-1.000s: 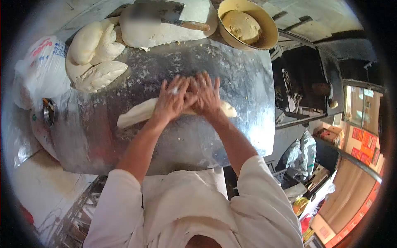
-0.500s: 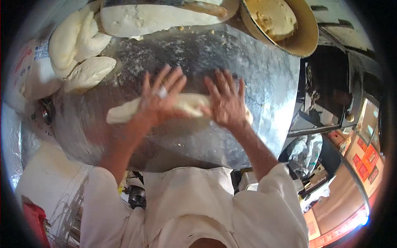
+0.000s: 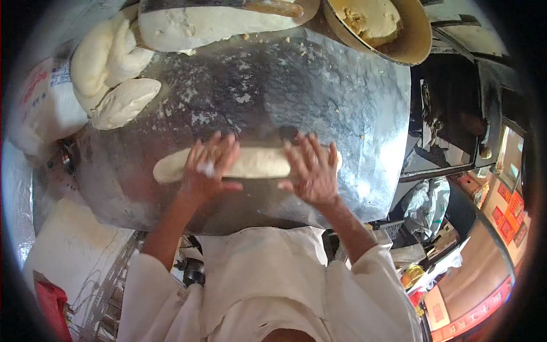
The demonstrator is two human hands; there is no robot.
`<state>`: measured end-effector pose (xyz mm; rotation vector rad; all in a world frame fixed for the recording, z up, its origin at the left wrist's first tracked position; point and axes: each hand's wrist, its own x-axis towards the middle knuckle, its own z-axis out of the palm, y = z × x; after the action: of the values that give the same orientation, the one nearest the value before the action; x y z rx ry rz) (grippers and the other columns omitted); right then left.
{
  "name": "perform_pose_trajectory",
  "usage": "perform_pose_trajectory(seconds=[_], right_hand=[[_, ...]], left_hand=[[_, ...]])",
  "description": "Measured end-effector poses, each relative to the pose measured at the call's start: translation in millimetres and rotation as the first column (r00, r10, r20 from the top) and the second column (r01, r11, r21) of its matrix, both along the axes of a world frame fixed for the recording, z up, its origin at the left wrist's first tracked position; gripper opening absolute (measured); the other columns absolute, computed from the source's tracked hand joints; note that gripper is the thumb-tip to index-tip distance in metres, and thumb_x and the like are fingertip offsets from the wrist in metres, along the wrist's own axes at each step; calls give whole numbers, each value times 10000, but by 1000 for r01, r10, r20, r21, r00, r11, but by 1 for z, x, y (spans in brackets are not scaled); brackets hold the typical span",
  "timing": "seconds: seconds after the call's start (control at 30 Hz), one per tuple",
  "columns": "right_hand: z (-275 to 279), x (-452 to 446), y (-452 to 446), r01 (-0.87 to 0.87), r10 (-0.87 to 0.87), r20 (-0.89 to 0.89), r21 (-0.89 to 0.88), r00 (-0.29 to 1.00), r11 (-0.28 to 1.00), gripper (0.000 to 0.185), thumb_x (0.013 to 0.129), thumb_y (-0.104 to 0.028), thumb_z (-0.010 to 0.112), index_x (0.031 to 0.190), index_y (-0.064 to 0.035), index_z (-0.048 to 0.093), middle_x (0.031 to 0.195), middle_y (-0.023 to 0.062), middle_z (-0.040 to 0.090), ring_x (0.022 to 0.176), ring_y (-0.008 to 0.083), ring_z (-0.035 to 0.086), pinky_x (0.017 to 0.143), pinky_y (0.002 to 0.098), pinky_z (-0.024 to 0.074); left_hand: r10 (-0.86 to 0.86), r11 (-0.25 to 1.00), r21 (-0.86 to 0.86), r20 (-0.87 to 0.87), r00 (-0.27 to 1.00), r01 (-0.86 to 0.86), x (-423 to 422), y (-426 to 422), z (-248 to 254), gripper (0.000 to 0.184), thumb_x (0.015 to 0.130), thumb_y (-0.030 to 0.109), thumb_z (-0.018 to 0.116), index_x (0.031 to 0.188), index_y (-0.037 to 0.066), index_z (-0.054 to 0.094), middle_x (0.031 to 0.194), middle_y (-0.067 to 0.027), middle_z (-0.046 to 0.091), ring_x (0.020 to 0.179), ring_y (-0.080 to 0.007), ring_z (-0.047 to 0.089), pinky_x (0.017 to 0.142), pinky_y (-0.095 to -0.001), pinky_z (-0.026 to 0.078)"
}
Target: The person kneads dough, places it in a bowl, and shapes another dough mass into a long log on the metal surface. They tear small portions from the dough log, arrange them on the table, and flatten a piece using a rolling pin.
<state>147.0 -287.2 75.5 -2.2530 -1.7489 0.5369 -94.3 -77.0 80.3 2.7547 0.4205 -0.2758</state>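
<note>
While bigger masses of dough crowd its far side, the metal table (image 3: 296,85) spreads beneath the work, its dark top marked with pale, patchy residue. A thick slab of dough (image 3: 199,28) sits along the far edge, with folded dough (image 3: 94,57) heaped to its left and a yellowish bowl (image 3: 415,31) holding more dough to its right.

The dough roll (image 3: 259,162) lies crosswise on the near half of the table, its left end jutting beyond the hands and its right end barely showing. Over it, well apart, are the left hand (image 3: 208,168) and right hand (image 3: 313,171), palms down. Their fingers are spread loosely and clasp nothing; motion blurs them, so I cannot tell how hard they press. Should one palm bear down more than the other, the roll would probably thin or twist on that side; a tacky patch of table could drag and tear its skin.

A wooden handle (image 3: 276,7) lies across the slab. On a left finger is a white band (image 3: 205,169), which might work loose into the dough through rubbing. Tiny pale flecks (image 3: 242,98) dot the metal, and could stick to dough passing over them.
</note>
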Motion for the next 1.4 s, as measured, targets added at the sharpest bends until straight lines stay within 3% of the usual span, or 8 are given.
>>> perform_pose_trajectory(seconds=[0.2,0.43,0.63,0.8,0.97,1.23,1.3,1.4], right_hand=[[12,13,134,-5,23,-85,202,996,979,734,943,-619,571,1442,-80,537,1508,188,505,1442,369,425,1171,609,291],[10,-86,56,17,-24,61,105,998,994,974,891,-739,516,1536,-14,435,1592,202,432,1500,339,370,1208,569,256],[-6,-82,61,137,-143,65,83,988,987,1108,836,-830,478,1532,29,409,1602,224,400,1494,374,370,1209,582,244],[-21,-15,146,260,-272,144,97,952,961,868,904,-789,491,1533,-191,490,1604,194,404,1502,392,340,1189,685,214],[-31,-4,159,494,-524,119,212,843,843,865,897,-786,509,1533,-200,485,1611,157,406,1525,379,299,1201,692,186],[3,-134,-52,267,-261,202,-3,944,964,852,829,-572,764,1561,-278,441,1601,99,416,1524,328,318,1236,616,176],[0,-128,-103,362,-428,349,240,834,901,830,884,-492,742,1578,-177,411,1593,165,414,1501,369,352,1231,589,221],[-31,-70,-176,884,-910,222,241,351,400,807,933,-448,677,1525,25,401,1519,293,440,1434,445,409,1173,557,327]], left_hand=[[342,929,-165,48,938,-330,51,65,1,745,952,595,611,1492,91,512,1572,-140,469,1470,-370,406,1196,-525,317],[47,994,88,109,993,-57,-35,-21,3,1029,800,647,743,1592,106,371,1628,-106,403,1511,-319,365,1182,-607,308],[-44,999,-16,43,998,45,-29,16,-8,1139,779,730,673,1645,130,240,1650,-122,367,1549,-349,281,1213,-637,221],[-90,988,134,81,993,79,14,94,-18,913,914,737,542,1585,135,399,1610,-124,423,1511,-356,338,1203,-643,218],[-1,996,88,192,981,-16,24,141,-34,826,973,749,418,1523,137,488,1568,-115,466,1472,-370,384,1198,-638,223],[-282,957,145,263,923,252,-95,10,-13,940,823,603,741,1586,193,374,1641,-104,353,1476,-421,367,1146,-633,342],[-380,920,210,259,888,332,-112,-2,-12,916,833,562,754,1590,228,361,1647,-83,338,1488,-441,335,1139,-670,328],[-345,929,221,236,908,296,-107,-7,-11,952,817,586,760,1603,246,344,1654,-77,323,1491,-446,329,1144,-668,331]])
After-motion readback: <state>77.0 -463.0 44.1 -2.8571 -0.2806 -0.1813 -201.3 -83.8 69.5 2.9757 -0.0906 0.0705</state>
